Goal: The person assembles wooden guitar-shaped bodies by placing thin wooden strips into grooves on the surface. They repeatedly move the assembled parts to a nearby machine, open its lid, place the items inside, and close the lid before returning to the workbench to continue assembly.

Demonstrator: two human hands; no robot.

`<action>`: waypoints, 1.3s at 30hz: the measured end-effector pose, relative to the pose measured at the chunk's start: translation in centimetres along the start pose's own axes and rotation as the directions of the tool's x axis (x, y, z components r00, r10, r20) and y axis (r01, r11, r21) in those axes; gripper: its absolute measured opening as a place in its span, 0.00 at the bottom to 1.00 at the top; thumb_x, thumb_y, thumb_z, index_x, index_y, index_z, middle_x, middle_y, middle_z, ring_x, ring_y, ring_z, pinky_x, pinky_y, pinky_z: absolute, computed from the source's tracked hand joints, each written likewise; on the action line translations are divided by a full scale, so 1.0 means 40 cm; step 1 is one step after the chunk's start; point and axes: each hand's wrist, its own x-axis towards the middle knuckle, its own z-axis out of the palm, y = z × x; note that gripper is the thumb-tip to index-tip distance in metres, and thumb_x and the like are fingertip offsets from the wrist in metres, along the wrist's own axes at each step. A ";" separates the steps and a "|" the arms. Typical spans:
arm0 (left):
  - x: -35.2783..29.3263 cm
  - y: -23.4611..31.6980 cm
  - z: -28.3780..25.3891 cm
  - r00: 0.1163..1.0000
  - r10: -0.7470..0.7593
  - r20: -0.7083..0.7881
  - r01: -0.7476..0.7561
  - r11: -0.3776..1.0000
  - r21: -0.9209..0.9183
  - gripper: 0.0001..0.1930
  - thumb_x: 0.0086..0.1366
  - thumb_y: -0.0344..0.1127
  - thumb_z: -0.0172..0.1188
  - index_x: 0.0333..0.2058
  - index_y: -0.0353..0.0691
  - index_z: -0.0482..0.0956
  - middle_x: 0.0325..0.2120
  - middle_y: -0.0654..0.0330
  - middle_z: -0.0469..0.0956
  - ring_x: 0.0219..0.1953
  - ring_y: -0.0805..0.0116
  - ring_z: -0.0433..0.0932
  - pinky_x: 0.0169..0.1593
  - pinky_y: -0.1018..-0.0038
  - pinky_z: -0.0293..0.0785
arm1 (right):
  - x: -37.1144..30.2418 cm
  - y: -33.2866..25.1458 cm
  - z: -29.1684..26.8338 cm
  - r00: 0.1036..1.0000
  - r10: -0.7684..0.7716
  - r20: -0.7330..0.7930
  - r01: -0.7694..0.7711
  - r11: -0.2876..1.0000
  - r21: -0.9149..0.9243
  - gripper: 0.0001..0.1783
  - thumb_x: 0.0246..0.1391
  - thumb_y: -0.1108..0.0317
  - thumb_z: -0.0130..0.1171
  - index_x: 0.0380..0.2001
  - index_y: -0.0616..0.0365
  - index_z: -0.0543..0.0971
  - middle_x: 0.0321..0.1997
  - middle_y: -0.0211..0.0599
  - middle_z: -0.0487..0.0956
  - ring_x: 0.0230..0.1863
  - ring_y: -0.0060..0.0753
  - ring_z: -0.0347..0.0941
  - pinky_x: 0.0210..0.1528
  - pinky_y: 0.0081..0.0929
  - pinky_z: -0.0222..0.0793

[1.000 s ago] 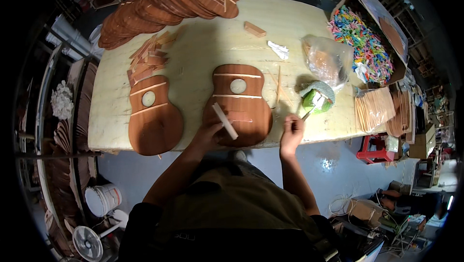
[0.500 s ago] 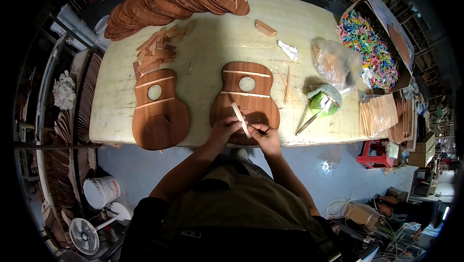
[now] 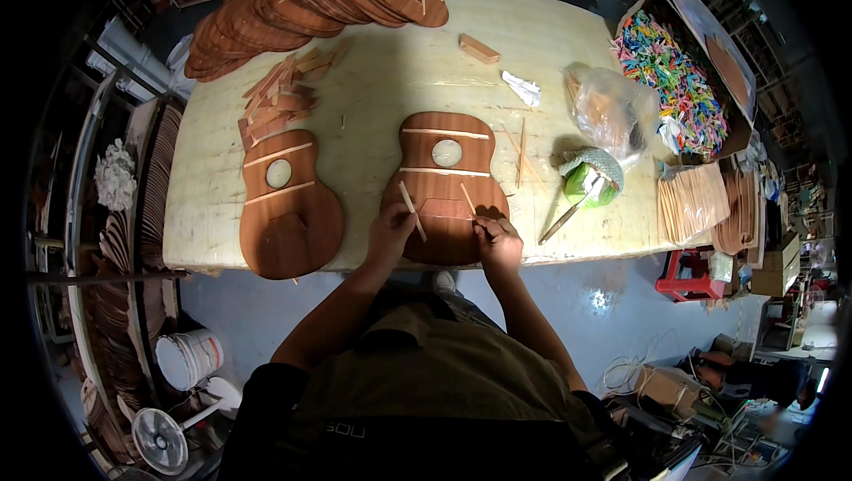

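Observation:
In front of me lies a brown ukulele-shaped wooden plate (image 3: 453,186) with a round hole, two pale crossbars and a flat wood patch (image 3: 445,208) below them. My left hand (image 3: 390,232) pinches a pale wooden strip (image 3: 407,198) over the plate's left side. Opposite it, my right hand (image 3: 499,241) has closed fingers on a second thin wooden strip (image 3: 468,198), tilted above the lower right of the plate. A similar plate (image 3: 288,224) with two crossbars rests to the left.
Fanned plates (image 3: 293,6) and loose wood pieces (image 3: 280,95) occupy the far left. At right are loose sticks (image 3: 521,148), a green container (image 3: 589,186) with a brush (image 3: 564,222) across it, a plastic bag (image 3: 612,113) and a box of colourful clips (image 3: 670,77).
My hands have moved apart, left hand leftward and right hand slightly right. The strips, held close together before, are now separate, one in each hand.

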 end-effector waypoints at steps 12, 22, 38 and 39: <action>-0.018 0.065 0.013 0.997 0.037 0.063 -0.049 0.978 0.203 0.10 0.63 0.34 0.58 0.42 0.37 0.75 0.36 0.58 0.81 0.37 0.71 0.79 0.39 0.74 0.73 | 0.014 0.014 0.020 0.941 -0.335 -0.052 0.321 0.929 -0.183 0.05 0.45 0.77 0.62 0.28 0.59 0.83 0.29 0.39 0.76 0.31 0.41 0.73 0.33 0.35 0.71; -0.021 0.075 -0.018 0.992 -0.123 0.002 0.123 0.992 0.036 0.11 0.63 0.34 0.59 0.41 0.34 0.78 0.37 0.59 0.81 0.38 0.72 0.78 0.43 0.77 0.72 | 0.054 -0.061 -0.016 0.987 -0.157 -0.028 0.156 0.987 -0.023 0.05 0.46 0.76 0.63 0.29 0.61 0.82 0.30 0.41 0.78 0.32 0.41 0.75 0.36 0.29 0.72; 0.033 0.070 -0.392 0.974 -0.098 0.205 0.161 0.935 -0.316 0.11 0.64 0.24 0.56 0.45 0.29 0.77 0.38 0.55 0.79 0.37 0.70 0.79 0.41 0.75 0.80 | -0.038 -0.332 0.218 0.914 0.370 -0.169 -0.354 0.928 0.117 0.08 0.47 0.71 0.64 0.34 0.58 0.82 0.30 0.43 0.81 0.29 0.44 0.78 0.34 0.33 0.73; 0.020 0.077 -0.428 0.962 -0.128 0.241 0.199 0.933 -0.300 0.11 0.64 0.25 0.56 0.45 0.29 0.77 0.38 0.55 0.80 0.37 0.70 0.79 0.41 0.75 0.79 | -0.042 -0.339 0.226 0.902 0.380 -0.204 -0.381 0.924 0.038 0.09 0.48 0.72 0.63 0.35 0.57 0.81 0.31 0.44 0.80 0.30 0.47 0.78 0.34 0.36 0.73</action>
